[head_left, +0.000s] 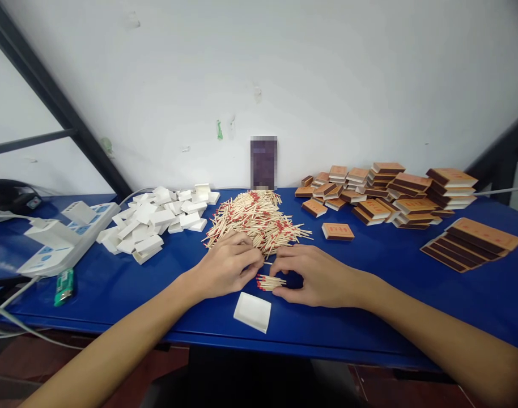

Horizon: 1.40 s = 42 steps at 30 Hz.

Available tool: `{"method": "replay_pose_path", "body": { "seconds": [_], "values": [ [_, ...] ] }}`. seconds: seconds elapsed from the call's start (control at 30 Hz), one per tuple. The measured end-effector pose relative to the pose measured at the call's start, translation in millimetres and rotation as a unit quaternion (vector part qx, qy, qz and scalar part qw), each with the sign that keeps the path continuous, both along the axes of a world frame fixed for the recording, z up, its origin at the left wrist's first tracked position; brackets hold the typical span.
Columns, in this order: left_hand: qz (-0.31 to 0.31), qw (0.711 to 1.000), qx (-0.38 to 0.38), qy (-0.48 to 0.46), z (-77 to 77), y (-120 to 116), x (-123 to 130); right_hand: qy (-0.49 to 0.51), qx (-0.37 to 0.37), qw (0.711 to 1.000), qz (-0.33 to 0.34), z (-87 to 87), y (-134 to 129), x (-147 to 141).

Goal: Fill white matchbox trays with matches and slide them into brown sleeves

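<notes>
Left hand (227,266) and right hand (314,277), fingers curled, pinch a small bundle of matches (271,281) between them, just in front of the match pile (254,218); empty white tray (253,311) nearer than bundle; white trays left of pile, brown sleeves right; blue desk (390,277), white wall

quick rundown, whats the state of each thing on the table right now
left hand: fingertips on a small bunch of matches
right hand: pinching the same bunch
white tray: empty, open side up
match pile: loose heap
white trays: jumbled, empty
orange sleeves: stacked
</notes>
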<state>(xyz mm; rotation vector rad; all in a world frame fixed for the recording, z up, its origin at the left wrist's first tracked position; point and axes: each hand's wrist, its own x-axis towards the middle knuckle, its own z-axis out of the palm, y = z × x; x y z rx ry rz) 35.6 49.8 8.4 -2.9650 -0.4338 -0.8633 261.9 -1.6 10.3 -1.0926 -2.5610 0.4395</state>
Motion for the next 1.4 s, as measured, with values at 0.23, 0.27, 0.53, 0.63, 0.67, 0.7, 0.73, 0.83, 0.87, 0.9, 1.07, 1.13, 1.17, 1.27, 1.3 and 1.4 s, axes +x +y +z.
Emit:
{"method": "replay_pose_path", "body": {
  "seconds": [0.23, 0.27, 0.53, 0.63, 0.67, 0.7, 0.73, 0.83, 0.87, 0.9, 1.07, 1.13, 1.17, 1.27, 1.3, 1.4],
  "values": [
    [0.004, 1.000, -0.002, 0.024, -0.3, -3, 0, 0.008, 0.014, 1.000, 0.019, -1.0, -1, 2],
    [0.002, 1.000, -0.008, 0.025, -0.4, -3, 0, 0.016, 0.017, 1.000, 0.019, -0.4, -1, 2],
    [-0.031, 0.996, -0.079, 0.027, -1.8, -6, 4, 0.074, 0.059, 0.996, 0.006, 0.2, 0, 7],
    [-0.031, 0.996, -0.080, 0.008, 2.3, -4, 1, 0.054, 0.041, 0.998, 0.003, 0.3, 1, 7],
    [-0.023, 0.998, -0.061, 0.007, 4.4, -3, -1, 0.047, 0.030, 0.998, 0.005, 0.7, 1, 7],
    [-0.010, 0.999, -0.032, 0.012, 6.5, -1, -4, 0.042, 0.019, 0.999, 0.008, 1.2, 0, 6],
    [0.003, 1.000, 0.001, 0.023, 8.5, 1, -6, 0.037, 0.010, 0.999, 0.015, 1.8, 0, 6],
    [0.035, 0.994, 0.081, 0.060, 12.4, 6, -15, 0.020, -0.007, 0.999, 0.038, 3.7, -2, 4],
    [0.042, 0.993, 0.092, 0.065, 12.8, 8, -17, 0.013, -0.011, 0.999, 0.044, 4.3, -2, 4],
    [0.046, 0.992, 0.097, 0.065, 12.8, 9, -18, 0.007, -0.014, 0.999, 0.046, 4.8, -2, 4],
    [0.049, 0.994, 0.085, 0.058, 12.6, 10, -21, 0.003, -0.021, 0.999, 0.036, 6.4, -3, 6],
    [0.041, 0.995, 0.069, 0.062, 14.8, 8, -20, 0.009, -0.022, 0.999, 0.028, 6.4, -2, 7],
    [0.034, 0.996, 0.057, 0.066, 16.3, 7, -20, 0.013, -0.023, 0.999, 0.024, 6.3, -2, 7],
    [0.004, 0.996, 0.015, 0.091, 20.3, 2, -19, 0.016, -0.020, 1.000, 0.016, 5.1, -3, 4],
    [-0.005, 0.995, 0.002, 0.097, 21.1, 1, -19, 0.015, -0.019, 1.000, 0.015, 4.6, -3, 3],
    [-0.024, 0.994, -0.022, 0.104, 20.7, -2, -18, 0.018, -0.023, 1.000, 0.011, 3.0, -2, 1]
  ]
}}
